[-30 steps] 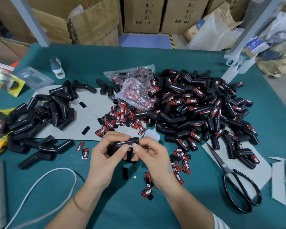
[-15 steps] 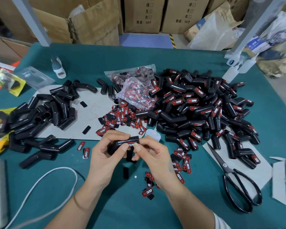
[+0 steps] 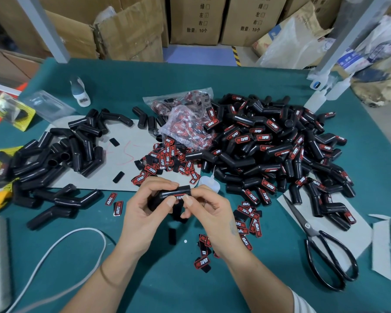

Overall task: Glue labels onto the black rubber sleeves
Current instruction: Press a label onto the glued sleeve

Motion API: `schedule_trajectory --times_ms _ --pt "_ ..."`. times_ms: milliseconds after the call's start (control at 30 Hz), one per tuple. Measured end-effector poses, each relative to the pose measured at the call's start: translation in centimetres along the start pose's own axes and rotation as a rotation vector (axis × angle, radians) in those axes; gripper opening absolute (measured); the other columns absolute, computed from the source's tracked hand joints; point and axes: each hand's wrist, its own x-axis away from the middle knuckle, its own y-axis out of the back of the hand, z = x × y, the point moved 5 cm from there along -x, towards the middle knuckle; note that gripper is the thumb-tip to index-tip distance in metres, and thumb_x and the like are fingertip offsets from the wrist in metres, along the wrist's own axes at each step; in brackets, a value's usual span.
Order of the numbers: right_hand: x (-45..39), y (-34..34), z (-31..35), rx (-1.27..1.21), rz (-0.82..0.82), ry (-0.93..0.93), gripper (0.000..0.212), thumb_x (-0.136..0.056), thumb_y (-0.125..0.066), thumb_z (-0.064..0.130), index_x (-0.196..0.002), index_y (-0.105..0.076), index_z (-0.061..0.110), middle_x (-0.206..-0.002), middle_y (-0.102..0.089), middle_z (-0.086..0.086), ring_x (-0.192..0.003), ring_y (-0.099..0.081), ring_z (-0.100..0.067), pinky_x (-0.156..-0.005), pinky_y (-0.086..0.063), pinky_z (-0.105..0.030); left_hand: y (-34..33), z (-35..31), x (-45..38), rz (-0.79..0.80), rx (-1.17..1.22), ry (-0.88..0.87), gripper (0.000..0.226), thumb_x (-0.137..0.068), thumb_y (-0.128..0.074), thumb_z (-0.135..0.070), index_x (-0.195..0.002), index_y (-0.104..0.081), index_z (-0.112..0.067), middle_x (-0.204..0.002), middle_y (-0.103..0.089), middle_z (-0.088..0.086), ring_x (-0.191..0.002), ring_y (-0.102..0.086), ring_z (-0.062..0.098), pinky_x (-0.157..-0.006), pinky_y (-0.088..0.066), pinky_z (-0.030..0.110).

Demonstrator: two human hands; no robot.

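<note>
Your left hand (image 3: 142, 213) and right hand (image 3: 209, 211) both grip one black rubber sleeve (image 3: 167, 196) between them, thumbs pressing its label (image 3: 179, 197); its long axis runs left-right, above the surface's near edge.

- A small packing or assembly workshop, with stockroom goods close around the work surface.
- Stacked brown cardboard cartons (image 3: 195, 19) printed with quantity marks line the back wall.
- A green cloth-covered counter (image 3: 212, 80) carries bulk piece-work — a big heap of labelled black rubber sleeves (image 3: 273, 152) and a smaller heap of bare black rubber sleeves (image 3: 61, 154).
- Loose red-and-black labels (image 3: 167, 159), black-handled steel scissors (image 3: 325, 249) and a white plastic glue bottle (image 3: 315, 101) lie among them.
</note>
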Motion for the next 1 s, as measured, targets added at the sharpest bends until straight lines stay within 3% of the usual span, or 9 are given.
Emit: schedule_trajectory --times_ms 200,433,633,767,1000 --pt "0.0 0.1 0.0 0.011 0.004 0.004 0.012 -0.094 -0.070 0.027 -0.097 -0.079 0.019 -0.086 -0.065 0.008 -0.071 -0.068 -0.016 -0.077 -0.054 -0.024 0.1 0.2 0.0 0.007 0.014 0.015 0.031 -0.095 -0.078 -0.043 -0.116 -0.072 -0.020 -0.113 -0.068 0.008 -0.096 -0.063 0.026 -0.082 -0.048 0.046" --pt "0.0 0.0 0.2 -0.009 -0.005 0.007 0.013 -0.096 -0.070 0.015 -0.094 -0.079 0.023 -0.089 -0.065 0.010 -0.069 -0.067 -0.014 -0.076 -0.055 -0.023 -0.3 -0.6 0.1 0.026 -0.016 -0.022 0.028 -0.098 -0.074 -0.041 -0.118 -0.071 -0.022 -0.114 -0.068 0.005 -0.099 -0.065 0.024 -0.082 -0.054 0.031" --pt "0.0 -0.3 0.3 -0.068 0.008 -0.010 0.021 -0.095 -0.069 0.008 -0.093 -0.080 0.026 -0.091 -0.068 0.010 -0.073 -0.066 -0.011 -0.076 -0.057 -0.024 -0.8 -1.7 0.3 0.046 -0.094 -0.123 0.024 -0.096 -0.068 -0.018 -0.118 -0.069 -0.029 -0.112 -0.066 0.005 -0.106 -0.066 0.019 -0.093 -0.051 0.022" --pt "0.2 -0.5 0.2 -0.097 0.027 -0.034 0.017 -0.094 -0.071 0.012 -0.094 -0.078 0.027 -0.092 -0.070 -0.001 -0.077 -0.066 -0.014 -0.077 -0.056 -0.024 -1.1 -2.1 0.4 0.033 -0.126 -0.140 0.029 -0.094 -0.067 -0.017 -0.118 -0.068 -0.035 -0.111 -0.064 0.004 -0.104 -0.065 0.020 -0.093 -0.050 0.022" --pt "0.2 -0.5 -0.2 -0.129 0.060 -0.045 0.005 -0.094 -0.074 0.020 -0.094 -0.073 0.025 -0.092 -0.069 -0.002 -0.079 -0.065 -0.015 -0.080 -0.056 -0.027 -1.3 -2.1 0.5 0.037 -0.158 -0.140 0.033 -0.094 -0.066 -0.018 -0.120 -0.068 -0.039 -0.111 -0.062 -0.006 -0.103 -0.064 0.022 -0.092 -0.051 0.024"
